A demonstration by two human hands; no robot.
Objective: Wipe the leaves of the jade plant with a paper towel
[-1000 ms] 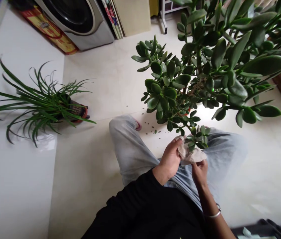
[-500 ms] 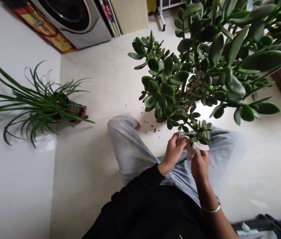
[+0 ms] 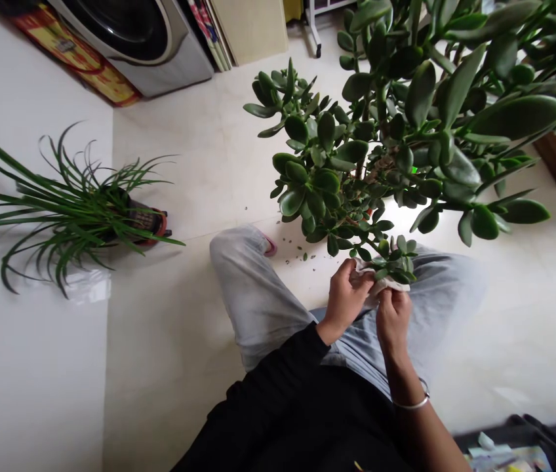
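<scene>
A large jade plant (image 3: 322, 180) with thick oval leaves spreads over the upper right of the head view. Its lowest sprig (image 3: 396, 262) hangs just above my hands. Beneath that sprig is a crumpled whitish cloth (image 3: 371, 298), partly covered by leaves and fingers. My left hand (image 3: 347, 292) pinches the cloth's left side, close under the leaves. On the right, my right hand (image 3: 394, 318) is closed on the same cloth, its fingertips mostly hidden. Whether a leaf is also held inside the cloth I cannot tell.
Small fallen leaves (image 3: 300, 249) lie on the pale floor beyond my knees. A grassy potted plant (image 3: 147, 219) stands at left by the white wall. A front-loading washing machine (image 3: 160, 56) is at the back, and a dark bag (image 3: 518, 426) with papers lies lower right.
The whole view has shifted slightly. My right hand has turned a little and moved slightly closer to my left; both hands keep their grip on the cloth.
</scene>
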